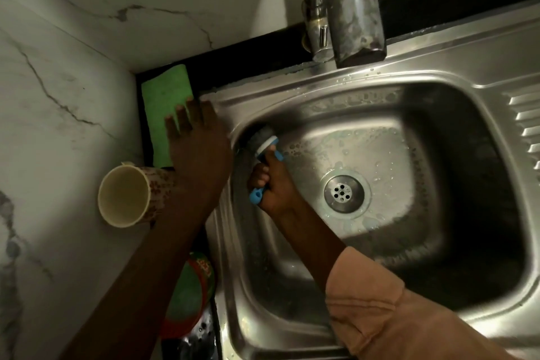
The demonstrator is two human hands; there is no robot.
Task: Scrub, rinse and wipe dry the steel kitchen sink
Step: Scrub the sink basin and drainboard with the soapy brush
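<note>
Head view, nearest first:

A: Peach sleeve (394, 310) low in frame, forearm reaching into the steel sink (455, 73). Right hand (274, 184) curled round the blue handle of a scrub brush (264, 143) — bristle head against the basin's left wall, near the back corner. Suds across the floor around the drain (344, 193).

B: Risk there?

A: Wet handle, soapy wall. A hard stroke could skid the brush off the curve and knock knuckles on the steel. My guess, not seen.

B: Left hand?

A: Left hand (198, 149) flat, fingers straight, holding nothing — on the sink's left rim, fingertips over a green cloth (163, 114) on the surface. A cream mug (125, 194) lies on its side just beside the wrist, partly under the forearm. A shift of that arm could roll it.

B: Further back?

A: Tap spout (355, 9) hangs over the rear rim, no water running. Droplets on the ledge. Scrubbing stage, I judge; rinse and wipe not yet done.
</note>
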